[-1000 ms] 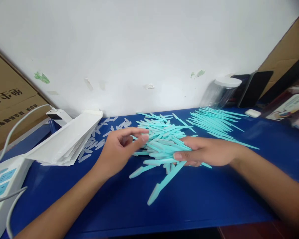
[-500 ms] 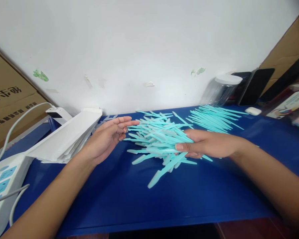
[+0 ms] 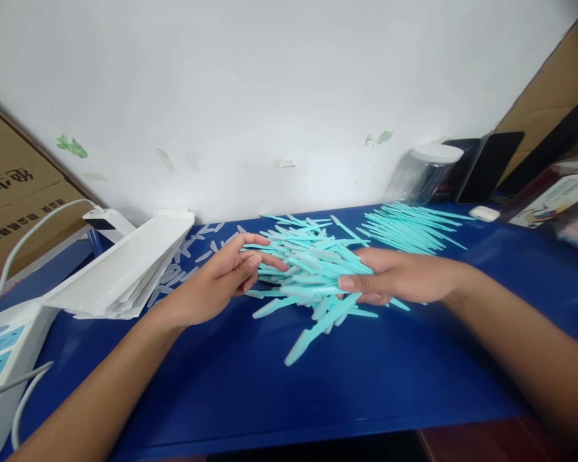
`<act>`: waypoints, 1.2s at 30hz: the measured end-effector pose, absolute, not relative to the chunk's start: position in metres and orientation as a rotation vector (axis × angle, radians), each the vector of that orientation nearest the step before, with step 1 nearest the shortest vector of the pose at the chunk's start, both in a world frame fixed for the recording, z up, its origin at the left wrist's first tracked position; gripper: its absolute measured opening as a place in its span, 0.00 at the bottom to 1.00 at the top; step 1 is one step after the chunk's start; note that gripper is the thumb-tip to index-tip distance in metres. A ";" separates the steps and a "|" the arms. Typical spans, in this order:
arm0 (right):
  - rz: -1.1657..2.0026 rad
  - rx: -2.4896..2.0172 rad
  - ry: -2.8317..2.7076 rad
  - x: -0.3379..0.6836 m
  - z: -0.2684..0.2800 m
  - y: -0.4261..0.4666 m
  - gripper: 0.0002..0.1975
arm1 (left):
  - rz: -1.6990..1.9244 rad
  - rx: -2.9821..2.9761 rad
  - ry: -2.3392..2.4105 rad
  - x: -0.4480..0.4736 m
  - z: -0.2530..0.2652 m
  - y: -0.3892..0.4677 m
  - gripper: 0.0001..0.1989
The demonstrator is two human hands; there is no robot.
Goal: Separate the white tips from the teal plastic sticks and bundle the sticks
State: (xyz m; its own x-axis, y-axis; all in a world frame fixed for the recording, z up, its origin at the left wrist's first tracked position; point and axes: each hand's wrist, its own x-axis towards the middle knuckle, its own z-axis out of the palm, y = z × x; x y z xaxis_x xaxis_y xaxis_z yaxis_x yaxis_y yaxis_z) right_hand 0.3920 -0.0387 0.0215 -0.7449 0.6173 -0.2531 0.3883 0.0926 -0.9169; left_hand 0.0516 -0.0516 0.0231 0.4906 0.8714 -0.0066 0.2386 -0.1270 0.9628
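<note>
My right hand (image 3: 399, 274) is closed around a bunch of turquoise eyebrow razors (image 3: 320, 263), thumb on top, with their pale blade ends fanning out to the left. Part of the bunch merges with a heap of the same razors on the blue table, so where one stops and the other begins is hard to tell. Over the heap's left side, my left hand (image 3: 221, 279) is open, two fingers stretched toward the razors and the thumb apart from them. Nothing is visible in it. Small translucent covers (image 3: 173, 274) are scattered on the table behind the left hand.
A neater row of turquoise razors (image 3: 411, 228) lies at the back right, by a clear jar (image 3: 426, 173) and a dark phone (image 3: 489, 167). Stacked white paper (image 3: 120, 263) and a power strip (image 3: 9, 359) with cables are on the left. The wall borders the table's back.
My left hand has moved slightly right, its fingers bending downward over the heap, and more translucent covers show behind it. The right hand keeps its hold with hardly any movement.
</note>
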 end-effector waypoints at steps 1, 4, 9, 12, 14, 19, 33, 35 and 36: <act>1.717 -1.015 -2.162 0.393 0.021 -0.039 0.31 | 0.752 1.670 0.994 0.052 0.024 -0.052 0.20; 1.729 -1.031 -2.164 0.395 0.021 -0.037 0.32 | 0.764 1.765 1.069 0.053 0.025 -0.049 0.19; 1.715 -1.061 -2.181 0.395 0.021 -0.038 0.31 | 0.823 1.779 1.205 0.057 0.025 -0.048 0.26; 1.719 -1.053 -2.161 0.393 0.022 -0.039 0.30 | 0.818 1.668 1.208 0.062 0.028 -0.052 0.26; 1.728 -1.044 -2.150 0.393 0.022 -0.039 0.30 | 0.792 1.597 1.185 0.064 0.031 -0.056 0.25; 1.740 -1.009 -2.165 0.396 0.018 -0.034 0.30 | 0.720 1.684 1.199 0.060 0.036 -0.059 0.22; 1.715 -1.106 -2.185 0.395 0.024 -0.037 0.30 | 0.952 1.843 1.247 0.061 0.030 -0.054 0.16; 1.709 -1.097 -2.193 0.396 0.022 -0.037 0.30 | 0.950 1.907 1.240 0.060 0.030 -0.053 0.15; 1.699 -1.104 -2.196 0.396 0.022 -0.038 0.30 | 0.941 1.937 1.220 0.060 0.030 -0.053 0.15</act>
State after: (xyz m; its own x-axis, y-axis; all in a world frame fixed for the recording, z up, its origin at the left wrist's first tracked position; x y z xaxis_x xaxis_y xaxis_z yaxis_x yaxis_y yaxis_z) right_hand 0.3958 -0.0377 0.0217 -0.7166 0.6271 -0.3053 0.4530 0.0857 -0.8874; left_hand 0.0601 -0.0530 0.0301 0.3076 0.9241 0.2266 0.4540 -0.3519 0.8186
